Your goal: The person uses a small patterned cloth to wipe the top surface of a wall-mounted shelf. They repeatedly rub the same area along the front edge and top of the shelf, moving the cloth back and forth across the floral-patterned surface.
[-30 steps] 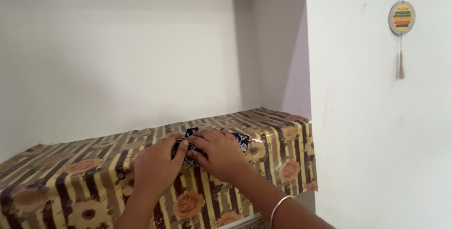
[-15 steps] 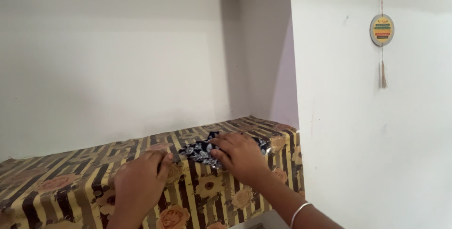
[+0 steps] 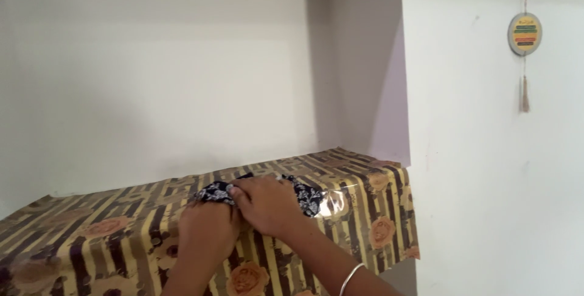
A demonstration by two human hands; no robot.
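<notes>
- My left hand (image 3: 207,229) has moved back beside my right hand (image 3: 264,205); both again rest on the cloth (image 3: 307,197).
- Left grip pinches the cloth's left end; right presses flat, fingers closed.
- The dark floral cloth stays mid-shelf (image 3: 91,229), left of the wall corner (image 3: 404,150), so I'm folding again.

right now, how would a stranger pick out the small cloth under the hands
Look in the white wall niche, on the striped, rose-printed shelf cover. Near its middle, both hands press on the dark cloth. It is black with tiny white flowers, unlike the brown-and-yellow cover.
</notes>
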